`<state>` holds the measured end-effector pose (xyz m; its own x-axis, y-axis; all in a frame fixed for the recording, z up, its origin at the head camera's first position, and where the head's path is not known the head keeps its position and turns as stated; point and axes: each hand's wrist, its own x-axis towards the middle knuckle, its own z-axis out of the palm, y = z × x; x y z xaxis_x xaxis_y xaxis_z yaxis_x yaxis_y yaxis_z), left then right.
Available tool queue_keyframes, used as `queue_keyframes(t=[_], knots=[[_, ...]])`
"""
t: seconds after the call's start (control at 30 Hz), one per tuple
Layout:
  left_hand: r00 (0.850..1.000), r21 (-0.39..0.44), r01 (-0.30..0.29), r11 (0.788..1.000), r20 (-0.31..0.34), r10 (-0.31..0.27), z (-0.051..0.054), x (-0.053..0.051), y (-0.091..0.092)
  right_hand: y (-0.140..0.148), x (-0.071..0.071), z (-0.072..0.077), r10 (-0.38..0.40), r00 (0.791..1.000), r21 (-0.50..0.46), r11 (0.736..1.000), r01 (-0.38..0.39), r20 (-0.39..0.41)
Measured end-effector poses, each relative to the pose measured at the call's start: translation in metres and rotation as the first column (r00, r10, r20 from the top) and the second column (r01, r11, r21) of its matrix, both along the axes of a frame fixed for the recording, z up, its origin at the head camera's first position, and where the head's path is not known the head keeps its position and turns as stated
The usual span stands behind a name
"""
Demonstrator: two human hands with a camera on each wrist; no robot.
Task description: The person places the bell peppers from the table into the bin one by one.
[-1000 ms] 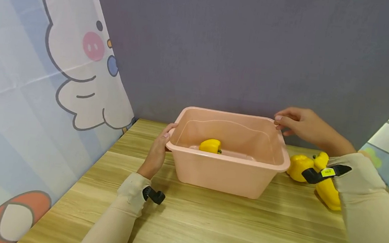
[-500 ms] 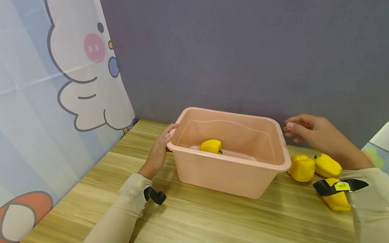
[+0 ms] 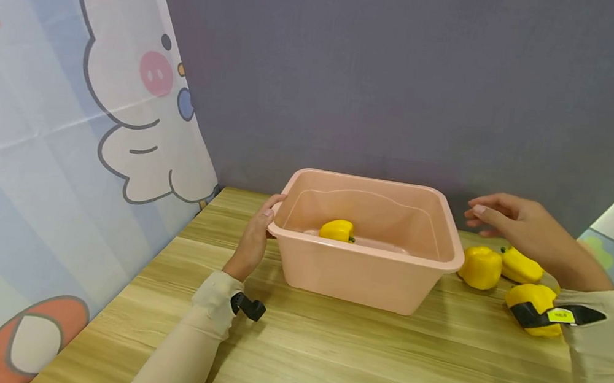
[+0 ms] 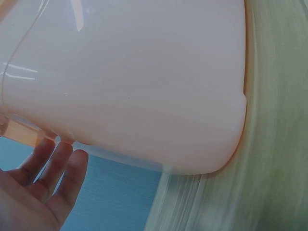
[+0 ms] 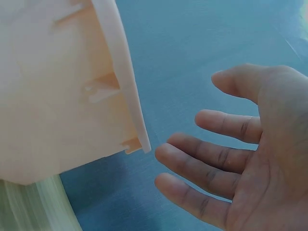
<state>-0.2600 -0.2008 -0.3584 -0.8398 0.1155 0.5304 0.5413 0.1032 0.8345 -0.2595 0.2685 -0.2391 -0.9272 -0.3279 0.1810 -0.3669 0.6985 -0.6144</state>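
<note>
A pink plastic tub (image 3: 354, 276) stands upright on the wooden table, with one yellow bell pepper (image 3: 337, 230) lying inside. The left hand (image 3: 252, 239) grips the tub's left rim, thumb on top; in the left wrist view its fingers (image 4: 73, 175) lie under the rim against the wall. Off the tub's right side, the right hand (image 3: 531, 230) hangs in the air holding nothing. The right wrist view shows its fingers (image 5: 207, 178) spread and relaxed, apart from the tub's rim (image 5: 126, 72).
Right of the tub lie a yellow pepper (image 3: 480, 267), a longer one (image 3: 522, 266) behind, and another (image 3: 533, 295) partly hidden by the right wrist's black strap. A grey wall (image 3: 351, 78) rises behind the table (image 3: 291, 350); a cartoon-printed cloth (image 3: 24, 189) hangs at left.
My right hand has moved away from the tub's back right corner, out to the right and slightly down, uncovering more of the peppers. My left hand keeps its grip on the rim.
</note>
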Motion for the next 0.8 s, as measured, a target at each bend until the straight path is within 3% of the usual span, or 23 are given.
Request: queue_keyframes(t=[0.3,0.63,0.8], knots=[[1.000,-0.006,-0.002,1.000,0.011,0.002,0.000,-0.002,0.000,0.008,0.013,-0.019,-0.005,1.000,-0.091,0.996,0.003,-0.013],[1.000,-0.003,0.012,1.000,-0.002,-0.012,0.002,0.002,-0.001,0.022,0.026,-0.039,-0.044,0.999,-0.070,0.997,0.043,-0.014],[1.000,-0.010,0.009,1.000,0.016,-0.009,0.002,0.001,-0.002,0.032,0.031,-0.049,-0.065,0.998,-0.142,0.988,0.066,0.009]])
